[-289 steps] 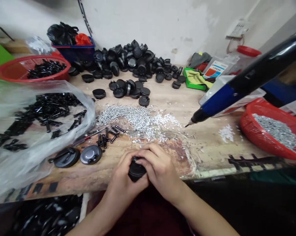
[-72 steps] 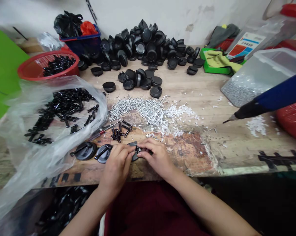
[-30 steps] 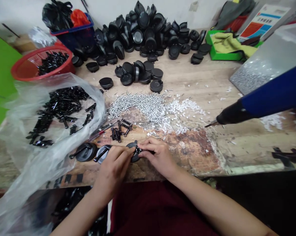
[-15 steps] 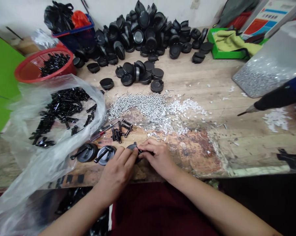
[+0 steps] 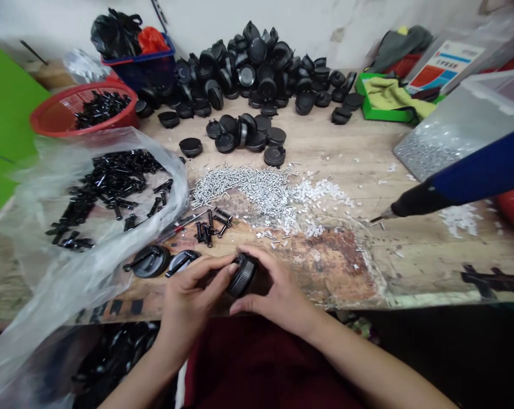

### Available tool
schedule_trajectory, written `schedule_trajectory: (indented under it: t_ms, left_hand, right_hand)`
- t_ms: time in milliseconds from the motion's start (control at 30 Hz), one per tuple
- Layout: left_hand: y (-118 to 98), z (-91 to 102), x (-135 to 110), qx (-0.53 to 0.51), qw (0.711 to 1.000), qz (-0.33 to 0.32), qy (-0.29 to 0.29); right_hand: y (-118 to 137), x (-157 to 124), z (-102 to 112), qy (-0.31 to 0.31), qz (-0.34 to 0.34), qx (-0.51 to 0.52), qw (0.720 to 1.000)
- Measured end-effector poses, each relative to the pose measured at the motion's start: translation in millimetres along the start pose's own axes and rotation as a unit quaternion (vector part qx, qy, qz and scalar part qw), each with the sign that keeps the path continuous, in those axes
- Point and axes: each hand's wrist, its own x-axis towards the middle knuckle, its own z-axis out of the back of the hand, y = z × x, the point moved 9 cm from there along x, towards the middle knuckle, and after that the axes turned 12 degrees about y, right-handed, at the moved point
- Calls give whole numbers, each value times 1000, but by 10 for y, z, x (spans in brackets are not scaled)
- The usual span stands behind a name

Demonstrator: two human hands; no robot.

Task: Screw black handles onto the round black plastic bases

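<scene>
Holding a black disc (image 5: 242, 276) on edge, left hand (image 5: 189, 307) and right hand (image 5: 278, 289) clamp it from both sides, steadying it above the counter (image 5: 410, 255).

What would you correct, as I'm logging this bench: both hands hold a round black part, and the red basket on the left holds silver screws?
The contents are wrong: the head view shows the red basket on the left holding black parts, not silver screws. The left hand and right hand do hold the round black part.
</scene>
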Motion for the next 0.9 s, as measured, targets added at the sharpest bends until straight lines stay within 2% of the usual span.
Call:
schedule_trajectory:
  t_ms: [67, 167, 333, 433, 733, 900]
  left_hand:
    - [-28, 0, -31, -13, 1000, -3, -7]
    - [-64, 22, -80, -13, 1000, -10, -19]
    - [-113, 45, -109, 1, 1000, -22, -1]
    - [-102, 34, -98, -8, 1000, -12, 20]
    - [-28, 3, -56, -23, 999, 2, 26]
    - [44, -18, -59, -24, 999, 15, 39]
  right_hand:
    - [-1, -22, -23, -13, -8, 8, 1000]
    - [123, -48, -10, -15, 30, -22, 999]
    - [297, -40, -29, 99, 63, -57, 991]
    - [349, -35, -23, 129, 72, -76, 986]
    - [314, -39, -37, 79, 14, -82, 993]
    - [258, -12, -59, 100, -14, -80, 992]
